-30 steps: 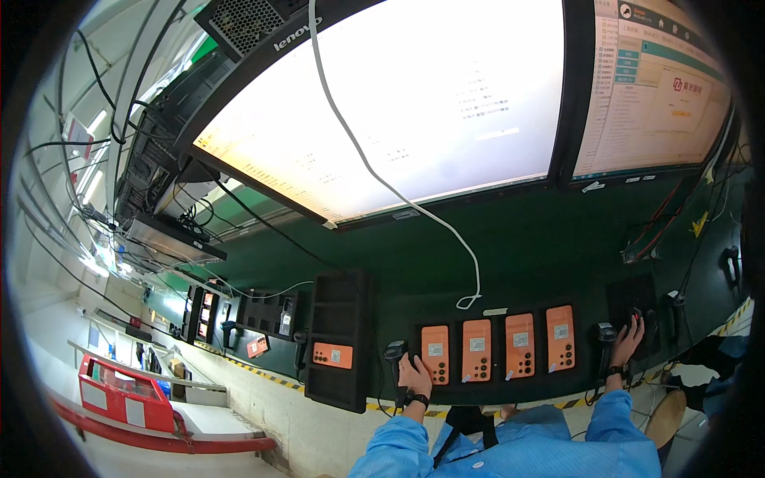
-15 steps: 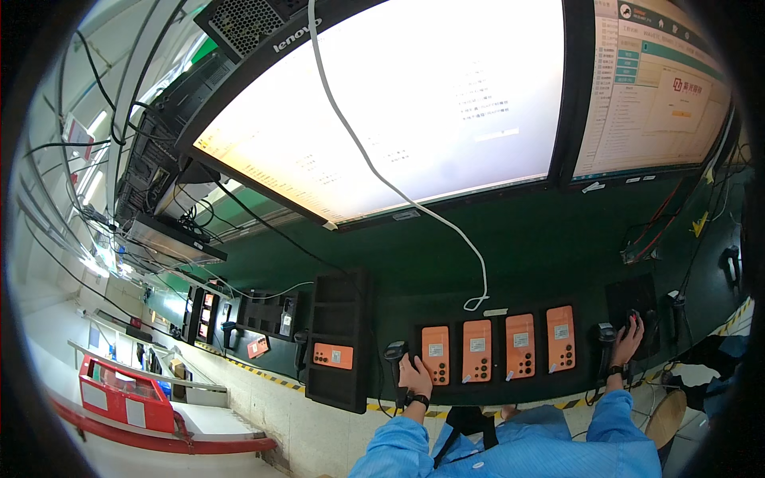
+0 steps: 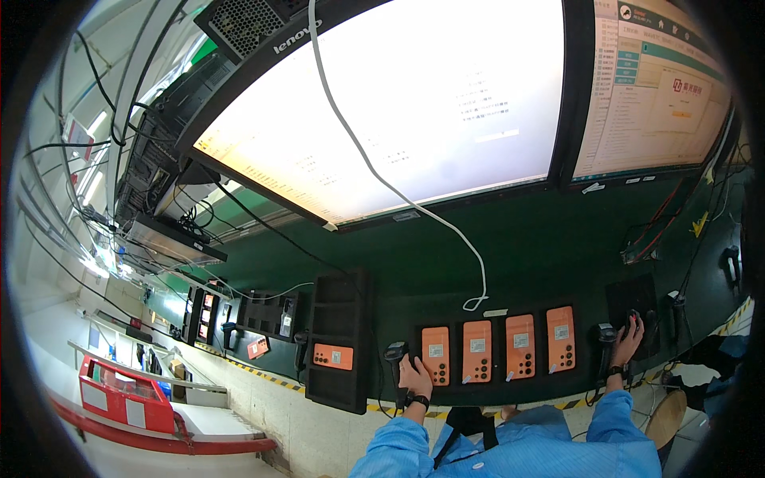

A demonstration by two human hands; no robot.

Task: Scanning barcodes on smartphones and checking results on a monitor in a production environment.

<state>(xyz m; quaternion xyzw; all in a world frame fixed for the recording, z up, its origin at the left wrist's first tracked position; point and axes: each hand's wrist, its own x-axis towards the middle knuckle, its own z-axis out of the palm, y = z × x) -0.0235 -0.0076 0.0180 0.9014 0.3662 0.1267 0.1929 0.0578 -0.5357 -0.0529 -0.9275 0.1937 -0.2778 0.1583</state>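
My left hand [image 3: 415, 377] is closed around the handle of a black handheld barcode scanner [image 3: 395, 350], beside the leftmost phone. Under the fingers of my right hand [image 3: 629, 338] lies a black computer mouse [image 3: 634, 313], mostly covered, on a dark mouse pad [image 3: 624, 296]. Several orange phones lie back side up in a row between my hands, each with a white label; the leftmost phone [image 3: 435, 356] is nearest my left hand and the rightmost phone [image 3: 561, 338] is nearest my right. A second barcode scanner [image 3: 606, 333] stands just left of my right hand.
A black compartment tray [image 3: 339, 390] with one orange phone [image 3: 332, 355] in it sits left of my left hand. Behind the row, a white cable [image 3: 458, 232] hangs down before a large monitor [image 3: 414, 111]. A second monitor [image 3: 649, 95] stands at the right.
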